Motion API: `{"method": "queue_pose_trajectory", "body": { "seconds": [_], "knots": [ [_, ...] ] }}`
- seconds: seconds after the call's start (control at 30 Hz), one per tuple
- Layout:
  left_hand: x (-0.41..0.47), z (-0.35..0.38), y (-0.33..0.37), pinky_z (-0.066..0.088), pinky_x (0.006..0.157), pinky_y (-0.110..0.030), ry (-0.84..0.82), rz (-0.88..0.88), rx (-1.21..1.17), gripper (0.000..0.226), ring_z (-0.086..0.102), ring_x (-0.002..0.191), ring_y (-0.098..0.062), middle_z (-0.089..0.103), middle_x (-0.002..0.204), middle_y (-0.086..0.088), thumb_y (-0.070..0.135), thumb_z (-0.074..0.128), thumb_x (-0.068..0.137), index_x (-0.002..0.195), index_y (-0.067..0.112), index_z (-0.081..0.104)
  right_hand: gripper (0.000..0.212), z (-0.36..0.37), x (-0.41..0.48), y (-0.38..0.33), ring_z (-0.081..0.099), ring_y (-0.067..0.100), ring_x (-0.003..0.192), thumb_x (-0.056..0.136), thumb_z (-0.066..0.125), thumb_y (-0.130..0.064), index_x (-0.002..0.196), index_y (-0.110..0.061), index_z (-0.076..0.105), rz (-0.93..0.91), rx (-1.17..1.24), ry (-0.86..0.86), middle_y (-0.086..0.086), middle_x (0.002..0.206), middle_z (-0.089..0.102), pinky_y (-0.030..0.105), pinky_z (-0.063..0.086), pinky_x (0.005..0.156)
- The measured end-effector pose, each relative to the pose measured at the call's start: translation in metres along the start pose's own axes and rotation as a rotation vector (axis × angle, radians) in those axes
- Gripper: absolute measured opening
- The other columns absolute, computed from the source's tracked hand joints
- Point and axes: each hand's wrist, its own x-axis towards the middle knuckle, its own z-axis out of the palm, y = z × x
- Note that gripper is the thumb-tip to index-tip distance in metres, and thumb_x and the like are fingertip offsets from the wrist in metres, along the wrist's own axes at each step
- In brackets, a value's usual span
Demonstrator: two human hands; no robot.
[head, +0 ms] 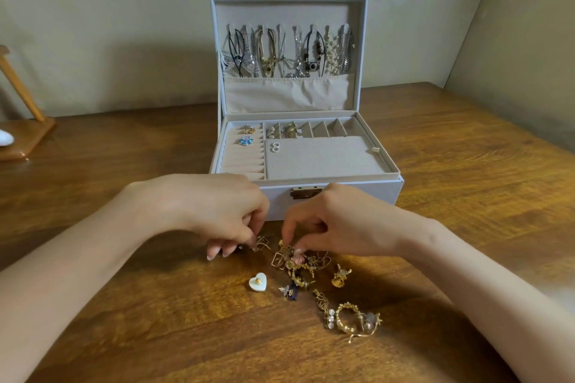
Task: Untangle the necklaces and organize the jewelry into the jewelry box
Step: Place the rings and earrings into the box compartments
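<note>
a: both hands low over the table [130,320], just in front of the jewelry box [357,200]. left hand [217,211]: fingers curled, tips pinching a thin silvery piece [260,242]. right hand [336,224]: thumb and forefinger pinched on the top of the gold tangle [300,261].

b: are both pinches on one chain?

a: cannot tell. the silvery piece lies between the two grips, touching or nearly touching the tangle. links too fine to read.

b: loose bits?

a: toward the wearer from the left pinch, a white heart stud [257,282], apart from the heap. just below the right pinch, a gold charm [340,277]. further toward the wearer, a pearl-set gold hoop [351,317]. beyond both grips the box lid stands up with necklaces [289,53] hung in it, a blue ring [245,141] sits in the ring rolls, and several tray slots are bare.

b: judgement on the step?

a: looks like teasing one item out of the heap. best with the right pinch as anchor, holding the heap down, and the left drawing sideways away from it, slow and low. if it resists, slacken and work the knot looser rather than pull, since thin chain may kink or snap. watch that hooks do not drag neighbours along. once free, lift it over the front wall into a bare slot.
</note>
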Motion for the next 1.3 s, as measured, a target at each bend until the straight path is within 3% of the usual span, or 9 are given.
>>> {"method": "queue_pose_trajectory", "body": {
  "seconds": [0.23, 0.33, 0.5, 0.63, 0.8, 0.97, 1.0, 1.17, 1.3],
  "knots": [
    [0.001, 0.003, 0.005, 0.051, 0.053, -0.022, -0.095, -0.047, 0.002, 0.021, 0.060, 0.049, -0.010, 0.066, 0.064, 0.001, 0.028, 0.067, 0.086, 0.096, 0.018, 0.052, 0.020, -0.007, -0.003, 0.001, 0.049, -0.008, 0.055, 0.084, 0.071, -0.026, 0.103, -0.024, 0.068, 0.024, 0.009, 0.025, -0.013, 0.046, 0.042, 0.014, 0.034, 0.055],
    [0.003, 0.005, 0.005, 0.056, 0.063, -0.030, -0.089, -0.016, 0.004, 0.021, 0.060, 0.050, -0.011, 0.064, 0.058, 0.004, 0.029, 0.067, 0.085, 0.093, 0.020, 0.050, 0.021, -0.003, -0.002, 0.000, 0.049, -0.015, 0.060, 0.087, 0.065, -0.031, 0.108, -0.027, 0.067, 0.003, 0.007, 0.032, -0.028, 0.052, 0.050, 0.010, 0.033, 0.057],
    [0.003, 0.005, 0.008, 0.051, 0.053, -0.022, -0.093, -0.003, -0.016, 0.019, 0.057, 0.044, -0.006, 0.063, 0.058, 0.005, 0.029, 0.065, 0.086, 0.094, 0.020, 0.050, 0.019, 0.003, 0.002, -0.001, 0.045, -0.009, 0.057, 0.087, 0.065, -0.034, 0.105, -0.031, 0.067, -0.003, -0.076, 0.025, -0.021, 0.057, 0.041, 0.011, 0.031, 0.057],
    [0.004, 0.005, 0.007, 0.054, 0.061, -0.028, -0.092, 0.009, -0.043, 0.016, 0.057, 0.044, -0.006, 0.063, 0.059, 0.005, 0.027, 0.065, 0.087, 0.092, 0.022, 0.051, 0.021, 0.000, 0.000, -0.001, 0.043, -0.008, 0.054, 0.085, 0.065, -0.041, 0.104, -0.032, 0.064, 0.051, -0.092, -0.007, -0.016, 0.057, 0.041, 0.013, 0.031, 0.054],
    [0.001, 0.003, 0.006, 0.047, 0.048, -0.018, -0.081, -0.011, -0.045, 0.018, 0.057, 0.046, -0.008, 0.068, 0.067, 0.000, 0.027, 0.064, 0.087, 0.095, 0.018, 0.052, 0.012, -0.005, 0.000, 0.000, 0.048, -0.012, 0.058, 0.083, 0.070, -0.033, 0.090, -0.025, 0.064, 0.089, -0.044, 0.021, -0.013, 0.049, 0.043, 0.015, 0.033, 0.053],
    [0.003, 0.004, 0.007, 0.045, 0.046, -0.015, -0.069, -0.015, -0.022, 0.014, 0.057, 0.045, -0.008, 0.070, 0.071, -0.004, 0.027, 0.061, 0.090, 0.095, 0.016, 0.054, 0.009, -0.011, -0.003, 0.003, 0.051, -0.010, 0.056, 0.082, 0.071, -0.029, 0.083, -0.022, 0.066, 0.121, 0.010, 0.063, -0.024, 0.046, 0.051, 0.017, 0.036, 0.053],
    [0.004, 0.006, 0.008, 0.045, 0.047, -0.014, -0.066, -0.009, -0.012, 0.012, 0.057, 0.045, -0.007, 0.070, 0.069, -0.003, 0.027, 0.060, 0.091, 0.094, 0.016, 0.054, 0.008, -0.013, -0.005, 0.004, 0.051, -0.009, 0.055, 0.082, 0.072, -0.028, 0.083, -0.021, 0.067, 0.126, 0.019, 0.057, -0.019, 0.045, 0.052, 0.015, 0.037, 0.054],
    [0.005, 0.008, 0.007, 0.043, 0.046, -0.013, -0.032, 0.020, -0.006, 0.009, 0.055, 0.042, -0.004, 0.070, 0.067, -0.001, 0.026, 0.057, 0.092, 0.090, 0.017, 0.055, 0.006, -0.020, -0.011, 0.008, 0.054, -0.003, 0.051, 0.081, 0.073, -0.023, 0.084, -0.019, 0.071, 0.143, 0.022, -0.014, -0.009, 0.050, 0.057, 0.010, 0.039, 0.055],
    [0.002, 0.008, 0.010, 0.042, 0.043, -0.014, -0.029, 0.006, -0.031, 0.010, 0.055, 0.042, -0.006, 0.068, 0.065, 0.000, 0.028, 0.059, 0.091, 0.090, 0.021, 0.052, 0.014, -0.020, -0.011, 0.001, 0.052, 0.003, 0.052, 0.080, 0.073, -0.022, 0.094, -0.025, 0.072, 0.003, 0.071, -0.045, -0.008, 0.050, 0.051, 0.016, 0.035, 0.053]
  ]
}}
